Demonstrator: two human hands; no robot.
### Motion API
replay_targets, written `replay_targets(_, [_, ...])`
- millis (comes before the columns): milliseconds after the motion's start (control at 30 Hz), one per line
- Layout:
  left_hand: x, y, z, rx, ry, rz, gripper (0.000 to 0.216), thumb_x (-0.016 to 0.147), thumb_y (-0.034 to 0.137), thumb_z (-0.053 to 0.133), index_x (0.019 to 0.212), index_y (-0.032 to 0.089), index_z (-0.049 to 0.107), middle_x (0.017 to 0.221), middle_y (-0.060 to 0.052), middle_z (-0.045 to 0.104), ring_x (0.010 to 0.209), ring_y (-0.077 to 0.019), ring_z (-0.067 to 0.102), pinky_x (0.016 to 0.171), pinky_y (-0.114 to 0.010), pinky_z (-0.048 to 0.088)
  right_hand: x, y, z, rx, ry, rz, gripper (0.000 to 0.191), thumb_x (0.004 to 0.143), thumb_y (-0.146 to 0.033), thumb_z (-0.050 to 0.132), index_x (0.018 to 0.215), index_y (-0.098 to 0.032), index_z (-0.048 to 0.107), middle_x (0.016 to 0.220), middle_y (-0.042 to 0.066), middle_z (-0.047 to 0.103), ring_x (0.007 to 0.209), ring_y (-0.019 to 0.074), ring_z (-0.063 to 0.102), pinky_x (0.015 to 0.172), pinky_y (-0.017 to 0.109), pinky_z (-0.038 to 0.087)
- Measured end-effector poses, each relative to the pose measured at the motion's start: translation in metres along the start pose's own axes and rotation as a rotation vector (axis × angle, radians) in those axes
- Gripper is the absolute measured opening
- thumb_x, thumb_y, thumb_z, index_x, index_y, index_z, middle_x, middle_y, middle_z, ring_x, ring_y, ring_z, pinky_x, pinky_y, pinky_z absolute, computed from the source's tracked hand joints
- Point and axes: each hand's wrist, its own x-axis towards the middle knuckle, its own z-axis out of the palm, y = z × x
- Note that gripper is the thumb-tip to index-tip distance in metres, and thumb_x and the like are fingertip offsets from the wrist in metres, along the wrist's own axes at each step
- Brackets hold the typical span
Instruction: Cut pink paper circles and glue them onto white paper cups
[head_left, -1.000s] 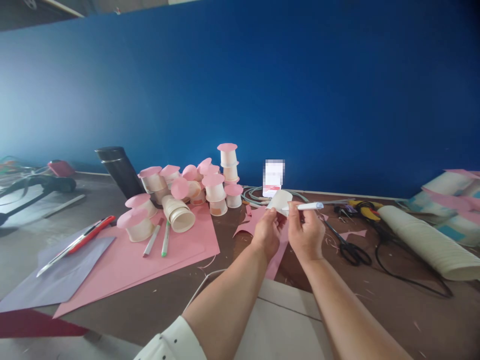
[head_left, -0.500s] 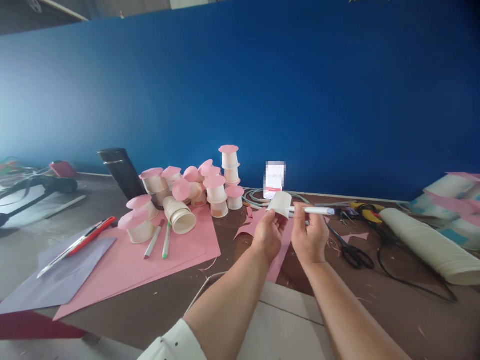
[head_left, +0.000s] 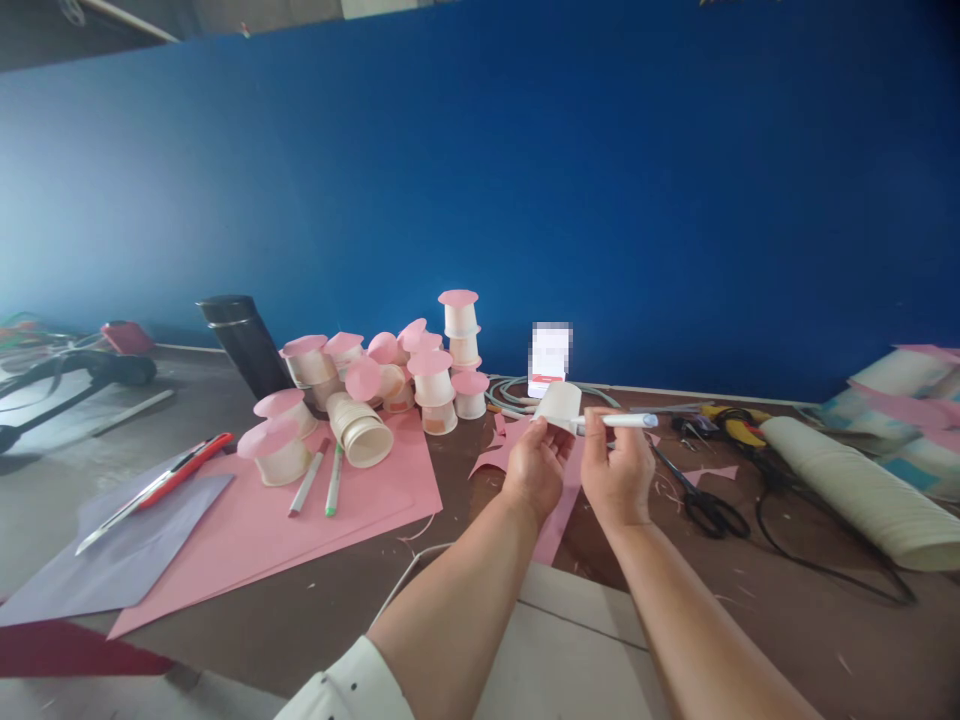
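My left hand [head_left: 536, 465] is closed on a white paper cup [head_left: 559, 402], which is tilted on its side in front of me. Between the fingers of my right hand [head_left: 619, 465] is a white marker [head_left: 634, 421] with a pale blue end, lying nearly level. Its left tip reaches the cup's near side; whether it touches the wall I cannot tell. Pink paper offcuts [head_left: 501, 445] lie on the brown table under and beside my hands. A lit phone [head_left: 549, 360] stands just behind the cup, its screen partly blurred.
To the left, paper cups with pink paper discs [head_left: 431, 375] stand around nested cups [head_left: 360, 430], markers [head_left: 332, 480], pink sheets [head_left: 300, 550] and a red utility knife [head_left: 157, 488]. A black flask [head_left: 247, 345] stands behind. Scissors [head_left: 709, 510] and a long cup stack [head_left: 862, 490] lie right.
My right hand has shifted the marker slightly left, closer over the cup. The cup and my left hand have barely moved.
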Motion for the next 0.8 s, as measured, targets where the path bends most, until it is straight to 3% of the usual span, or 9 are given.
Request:
replay_targets(200, [-0.0006, 0.0007, 0.0013, -0.006, -0.004, -0.008, 0.024, 0.091, 0.022, 0.05, 0.104, 0.014, 0.069, 0.108, -0.01, 0.071, 0.105, -0.0188, 0.064, 0.105, -0.031, 0.043, -0.0008, 0.0005, 0.0002, 0.009, -0.015, -0.04, 0.026, 0.097, -0.035, 0.049, 0.092, -0.016, 0.066, 0.088, 0.012, 0.073, 0.082, 0.0237, 0.067, 0.076, 0.034, 0.047])
replay_targets(567, [0.0015, 0.001, -0.0029, -0.042, 0.0, -0.033, 0.023, 0.089, 0.022, 0.052, 0.101, 0.014, 0.069, 0.107, -0.01, 0.07, 0.095, -0.0175, 0.065, 0.097, -0.03, 0.047, -0.001, -0.0031, -0.0011, 0.042, -0.04, 0.042, 0.028, 0.095, -0.04, 0.049, 0.088, -0.017, 0.065, 0.085, 0.011, 0.072, 0.08, 0.0233, 0.066, 0.075, 0.034, 0.048])
replay_targets(667, [0.0011, 0.004, -0.0028, -0.088, 0.018, -0.049, 0.021, 0.088, 0.023, 0.052, 0.097, 0.014, 0.069, 0.105, -0.01, 0.07, 0.091, -0.0169, 0.065, 0.088, -0.029, 0.05, 0.0025, -0.0068, -0.0044, 0.138, -0.017, 0.186, 0.03, 0.095, -0.042, 0.049, 0.095, -0.017, 0.065, 0.077, 0.009, 0.07, 0.07, 0.0208, 0.065, 0.067, 0.033, 0.049])
replay_targets(800, [-0.0009, 0.0086, -0.001, -0.113, 0.049, -0.048, 0.015, 0.084, 0.023, 0.056, 0.088, 0.014, 0.068, 0.098, -0.011, 0.069, 0.083, -0.0162, 0.065, 0.078, -0.028, 0.052, 0.0059, 0.0013, -0.0004, 0.38, 0.059, 0.497, 0.03, 0.093, -0.044, 0.051, 0.104, -0.018, 0.06, 0.075, 0.004, 0.068, 0.059, 0.0166, 0.065, 0.062, 0.031, 0.051])
